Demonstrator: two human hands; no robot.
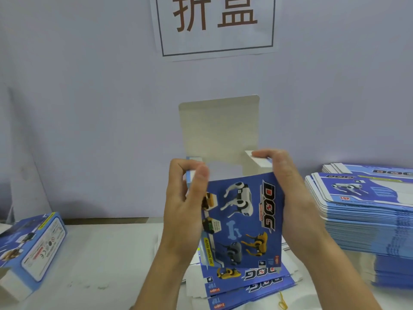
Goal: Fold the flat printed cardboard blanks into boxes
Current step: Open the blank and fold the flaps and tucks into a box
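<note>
Gripping box (243, 220), both hands (234, 198) curled

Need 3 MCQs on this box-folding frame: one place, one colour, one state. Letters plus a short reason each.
1. Where is the tall stack of flat blanks?
A. on the person's right
B. on the person's left
C. against the wall under the sign

2. What colour is the inside of the box's raised top flap?
A. blue
B. yellow
C. plain off-white

3. What are the hands doing?
A. both lie flat on the table
B. both grip the box
C. only one touches it

Key: 1 A, the stack sits at the right edge of the table. 2 C, the flap is unprinted inside. 3 B, left hand and right hand hold its opposite sides in the air.
</note>
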